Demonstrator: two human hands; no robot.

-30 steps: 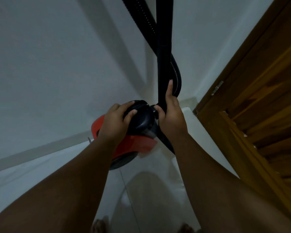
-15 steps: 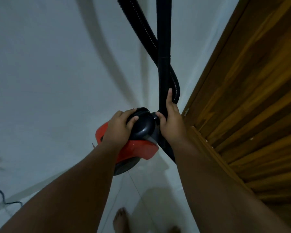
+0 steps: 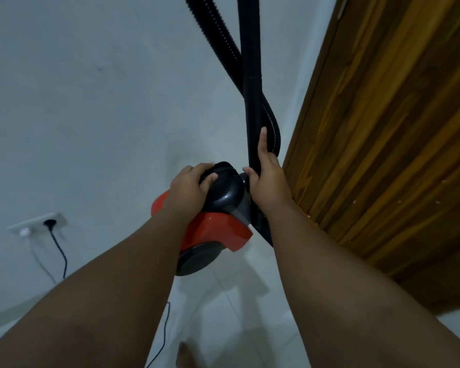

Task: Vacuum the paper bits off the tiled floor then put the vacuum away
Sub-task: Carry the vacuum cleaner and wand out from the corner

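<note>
A pale, plain painted wall (image 3: 91, 102) fills the space beyond and to the left of both hands. A tall brown wooden door (image 3: 383, 128) with streaky grain stands just to the right of the right hand. A glossy white tiled floor (image 3: 223, 314) spreads below the forearms.

The red and black plastic canister vacuum cleaner (image 3: 215, 229) sits between the hands, close to the corner where wall and door meet. Its long axis runs from the dark domed top (image 3: 227, 189) under the left hand down to the red end and round dark wheel (image 3: 197, 258), which point back toward the person. Whether it rests on the floor cannot be told.

A black rigid tube (image 3: 250, 75) rises straight up from beside the dome and out of the top of the view. A black ribbed hose (image 3: 213, 35) crosses behind it and loops beside the right hand.

The left hand (image 3: 187, 191) grips the dome with curled fingers. The right hand (image 3: 270, 181) clasps the tube, index finger stretched up along it. The hands are apart, with the dome between them.

Far left of the left hand, a white wall socket (image 3: 37, 223) holds a black plug (image 3: 50, 223), and its thin black cord (image 3: 61, 253) trails down. A bare foot (image 3: 183, 357) shows below the left forearm.
</note>
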